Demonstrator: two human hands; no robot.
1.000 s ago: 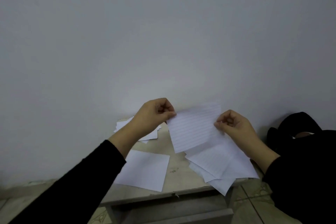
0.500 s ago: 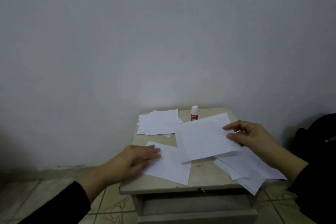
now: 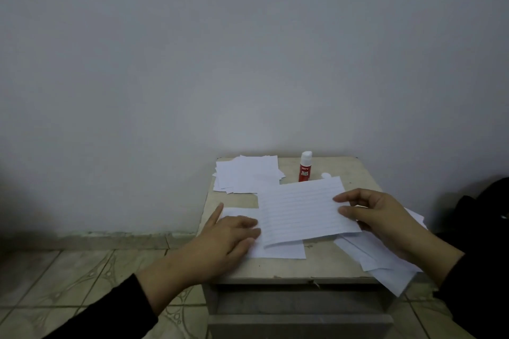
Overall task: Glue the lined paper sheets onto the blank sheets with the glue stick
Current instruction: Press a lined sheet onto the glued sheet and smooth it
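Note:
A lined sheet (image 3: 300, 210) hovers low over the small table, pinched at its right edge by my right hand (image 3: 377, 217). Under its lower left part lies a blank sheet (image 3: 281, 252) flat on the table top. My left hand (image 3: 228, 237) presses on that blank sheet with straight fingers, the index finger pointing away. A red glue stick (image 3: 305, 166) with a white top stands upright at the back of the table, and a small white cap (image 3: 325, 175) lies beside it.
A stack of white sheets (image 3: 246, 176) lies at the table's back left. More sheets (image 3: 385, 264) spread over the front right corner and overhang the table (image 3: 275, 272) edge. A wall stands close behind. A dark bag (image 3: 484, 206) sits at the right; tiled floor at the left.
My left hand let go of the lined sheet and came down flat onto the blank sheet. My right hand brought the lined sheet lower and leftward over it. The view tilted downward.

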